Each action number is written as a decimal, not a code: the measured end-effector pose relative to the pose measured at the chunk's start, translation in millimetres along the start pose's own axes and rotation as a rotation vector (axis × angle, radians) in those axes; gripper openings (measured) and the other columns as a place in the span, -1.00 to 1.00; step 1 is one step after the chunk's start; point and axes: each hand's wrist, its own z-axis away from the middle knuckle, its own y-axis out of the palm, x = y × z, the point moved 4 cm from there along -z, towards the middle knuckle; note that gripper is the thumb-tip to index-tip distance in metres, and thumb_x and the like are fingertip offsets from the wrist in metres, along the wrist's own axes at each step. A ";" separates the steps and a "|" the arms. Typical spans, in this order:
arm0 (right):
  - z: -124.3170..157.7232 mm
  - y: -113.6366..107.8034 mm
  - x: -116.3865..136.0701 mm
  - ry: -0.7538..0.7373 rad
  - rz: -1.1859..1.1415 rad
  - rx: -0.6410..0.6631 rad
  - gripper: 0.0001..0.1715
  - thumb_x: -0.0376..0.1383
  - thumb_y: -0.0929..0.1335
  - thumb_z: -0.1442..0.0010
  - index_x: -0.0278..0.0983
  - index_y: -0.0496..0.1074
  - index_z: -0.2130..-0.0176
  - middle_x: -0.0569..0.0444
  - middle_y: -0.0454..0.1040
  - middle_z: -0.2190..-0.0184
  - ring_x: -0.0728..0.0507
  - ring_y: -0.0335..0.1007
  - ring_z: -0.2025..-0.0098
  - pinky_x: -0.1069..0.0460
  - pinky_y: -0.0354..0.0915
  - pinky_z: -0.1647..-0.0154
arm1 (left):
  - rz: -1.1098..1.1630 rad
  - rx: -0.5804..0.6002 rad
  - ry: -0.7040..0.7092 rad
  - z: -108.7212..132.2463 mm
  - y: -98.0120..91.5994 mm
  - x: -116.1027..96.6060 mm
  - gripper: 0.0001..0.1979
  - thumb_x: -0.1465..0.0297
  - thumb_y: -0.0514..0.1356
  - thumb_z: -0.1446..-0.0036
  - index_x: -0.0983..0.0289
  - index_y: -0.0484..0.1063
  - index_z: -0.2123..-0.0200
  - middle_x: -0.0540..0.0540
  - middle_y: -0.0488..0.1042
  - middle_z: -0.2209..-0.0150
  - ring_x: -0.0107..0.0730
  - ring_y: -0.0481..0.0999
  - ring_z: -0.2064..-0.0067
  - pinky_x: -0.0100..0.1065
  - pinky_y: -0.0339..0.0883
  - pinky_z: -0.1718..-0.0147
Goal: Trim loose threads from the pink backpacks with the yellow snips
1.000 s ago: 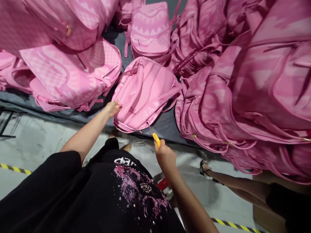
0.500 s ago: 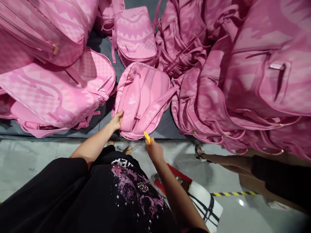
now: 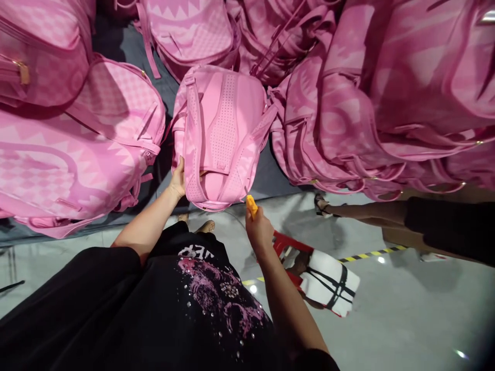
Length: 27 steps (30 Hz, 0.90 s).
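A pink backpack lies back-side up on a dark grey table, its padded straps facing me. My left hand grips its lower left edge, fingers curled around the fabric. My right hand is closed around a small yellow-handled cutter, whose tip points at the backpack's bottom right edge and sits just short of it.
Piles of pink patterned backpacks crowd the table left, behind and right. Another person's legs and sandalled foot stretch in from the right. A red stool with a white cushion stands on the glossy floor, near yellow-black tape.
The backpack has slid toward me and turned straighter, its bottom now over the table edge. My left hand shifted down its side; the right hand with the cutter stays near the bottom edge.
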 end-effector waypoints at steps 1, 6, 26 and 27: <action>3.3 -1.7 -4.4 0.012 -0.005 0.003 -0.62 -0.10 0.18 -0.47 -0.33 0.30 -0.04 -0.11 0.56 0.28 -0.13 0.44 0.34 0.03 -0.18 0.44 | -0.016 -0.009 0.028 0.5 2.9 0.6 -0.10 -0.25 -0.12 -0.21 0.48 0.49 0.00 0.17 0.55 0.52 -0.30 0.52 0.56 -0.31 0.49 0.52; 58.2 9.5 -39.1 0.032 -0.037 0.048 -0.65 -0.13 0.20 -0.45 -0.34 0.34 0.00 -0.08 0.55 0.35 -0.11 0.42 0.40 0.06 -0.14 0.46 | -0.123 -0.120 0.182 2.0 10.3 10.2 -0.13 -0.24 -0.15 -0.23 0.44 0.53 0.06 0.16 0.53 0.55 -0.25 0.54 0.49 -0.27 0.50 0.43; 63.8 71.6 -44.3 -0.185 -0.087 0.146 -0.64 -0.13 0.14 -0.47 -0.29 0.34 0.00 -0.06 0.60 0.27 -0.18 0.57 0.24 0.04 0.13 0.37 | -2.609 -0.101 0.852 8.7 52.1 121.7 -0.23 0.61 0.11 -0.15 0.30 0.02 -0.43 0.45 -0.04 -0.44 0.16 -0.03 -0.46 0.19 -0.16 -0.37; 64.1 71.1 -46.1 -0.185 -0.103 0.138 -0.65 -0.13 0.15 -0.47 -0.29 0.34 0.01 -0.06 0.60 0.27 -0.19 0.57 0.24 0.04 0.12 0.37 | -2.627 -0.120 0.849 2.3 53.9 119.7 -0.23 0.62 0.10 -0.16 0.31 0.02 -0.43 0.48 0.03 -0.41 0.16 0.06 -0.43 0.18 -0.12 -0.35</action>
